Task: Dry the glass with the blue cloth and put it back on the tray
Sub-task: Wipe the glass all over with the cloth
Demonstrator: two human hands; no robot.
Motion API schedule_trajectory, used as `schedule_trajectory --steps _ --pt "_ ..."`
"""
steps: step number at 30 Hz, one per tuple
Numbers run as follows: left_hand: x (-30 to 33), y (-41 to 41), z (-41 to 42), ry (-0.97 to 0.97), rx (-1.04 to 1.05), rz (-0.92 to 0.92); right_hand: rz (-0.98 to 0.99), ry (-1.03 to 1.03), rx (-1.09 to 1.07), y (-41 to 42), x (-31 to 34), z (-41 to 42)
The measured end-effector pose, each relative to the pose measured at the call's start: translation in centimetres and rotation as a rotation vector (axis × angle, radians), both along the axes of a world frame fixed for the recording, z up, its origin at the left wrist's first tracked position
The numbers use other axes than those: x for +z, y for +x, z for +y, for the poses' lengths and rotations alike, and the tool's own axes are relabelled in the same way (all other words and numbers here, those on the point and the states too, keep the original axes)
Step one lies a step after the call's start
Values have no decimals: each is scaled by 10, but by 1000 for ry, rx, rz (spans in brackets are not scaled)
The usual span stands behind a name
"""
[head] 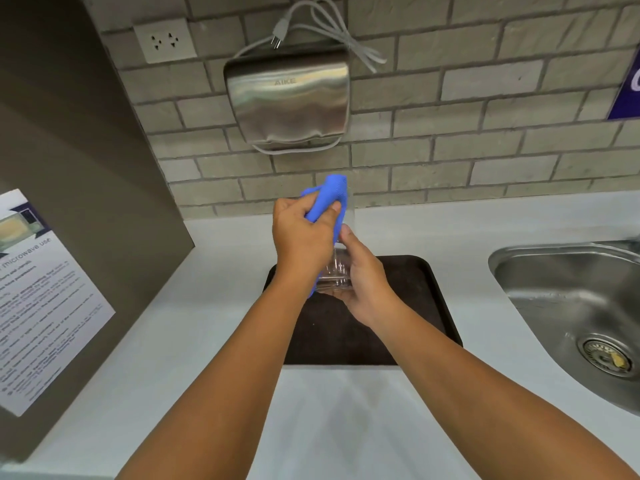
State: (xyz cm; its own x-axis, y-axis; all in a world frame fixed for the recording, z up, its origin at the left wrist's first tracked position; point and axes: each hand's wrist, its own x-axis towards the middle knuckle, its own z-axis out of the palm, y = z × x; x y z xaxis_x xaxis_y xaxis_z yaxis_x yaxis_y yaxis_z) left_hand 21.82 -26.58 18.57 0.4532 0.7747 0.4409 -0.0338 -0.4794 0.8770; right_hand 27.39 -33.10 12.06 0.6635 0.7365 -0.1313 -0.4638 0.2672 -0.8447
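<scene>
1. There is one glass (337,271), one blue cloth (329,202), one dark tray (415,306), and two hands.
2. The glass is held in the air above the far part of the tray, tilted, its thick base toward the person and its mouth pointing to the wall.
3. The right hand (363,282) has its grip closed around the base end of the glass, thumb lying along its side.
4. The left hand (301,237) has its grip closed on the cloth, bunched and pushed into the glass; a fold sticks out past the fingers.
5. The tray lies on the white table (207,341), with one steel sink (571,306) to its right.
</scene>
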Motion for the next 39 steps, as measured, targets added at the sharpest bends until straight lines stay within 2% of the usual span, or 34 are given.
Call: schedule_trajectory --steps 2,4,7,9,11,13,16,18,19,23,26,28,32,34,37,39 --pt "4 1 7 -76 38 -39 48 60 22 -4 1 -1" --pt "2 2 21 -239 73 -38 69 139 64 -5 5 -2" --pt "-11 -8 28 -581 -62 -77 -6 181 174 -2 16 -3" --pt "-15 -11 28 -644 -92 -152 15 152 195 -1 20 -2" --pt "-8 -14 30 -571 -31 -179 44 121 171 1 17 -2" --pt "0 -17 31 -409 11 -170 71 93 132 2 13 -2" --pt "11 -19 19 -60 -70 -127 82 69 129 -1 10 2" --pt "18 -15 14 67 -101 -45 95 87 150 -1 9 5" --pt "22 -14 16 35 -91 -29 107 105 172 0 8 5" --pt "17 -17 27 -392 -119 -46 196 224 237 4 7 3" --pt "3 -19 24 -533 -102 -54 220 245 230 7 6 4" --pt "-1 -19 21 -447 -48 -95 257 243 204 6 4 3" --pt "-2 -22 5 -132 -65 -75 257 237 190 7 3 4" --pt "-4 -23 1 -101 -54 -52 200 189 145 8 6 5" --pt "-6 -24 6 -78 -7 -39 100 8 7 9 10 6" --pt "-6 -22 8 -65 -19 -59 58 -62 20 6 13 6"
